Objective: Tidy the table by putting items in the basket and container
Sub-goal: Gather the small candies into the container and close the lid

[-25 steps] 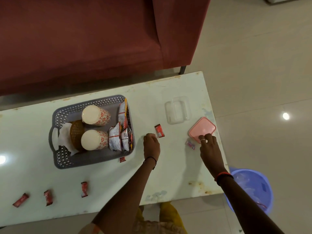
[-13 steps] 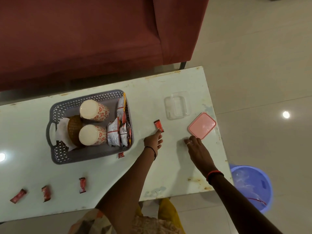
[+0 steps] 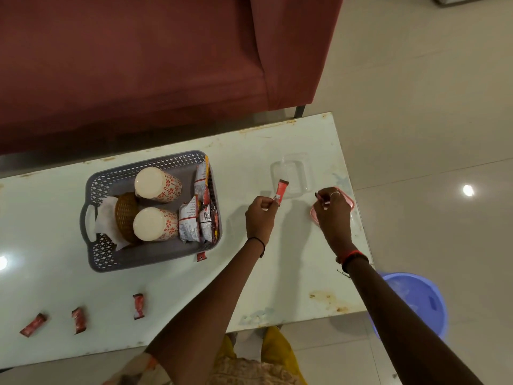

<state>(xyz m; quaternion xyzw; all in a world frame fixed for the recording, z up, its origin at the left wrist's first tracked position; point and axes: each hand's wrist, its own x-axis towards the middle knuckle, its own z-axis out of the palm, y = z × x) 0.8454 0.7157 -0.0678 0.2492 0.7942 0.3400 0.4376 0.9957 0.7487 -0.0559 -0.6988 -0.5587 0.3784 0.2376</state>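
Basket already held cups and packets; left hand pinched a red sachet beside the clear container, right hand pinched a small wrapper; four loose sachets lay unsorted.

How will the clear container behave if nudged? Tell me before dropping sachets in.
Probably light: the container looks thin, clear and empty. It likely slides on the glossy table rather than tipping, being low and wide. Its walls may flex if squeezed.
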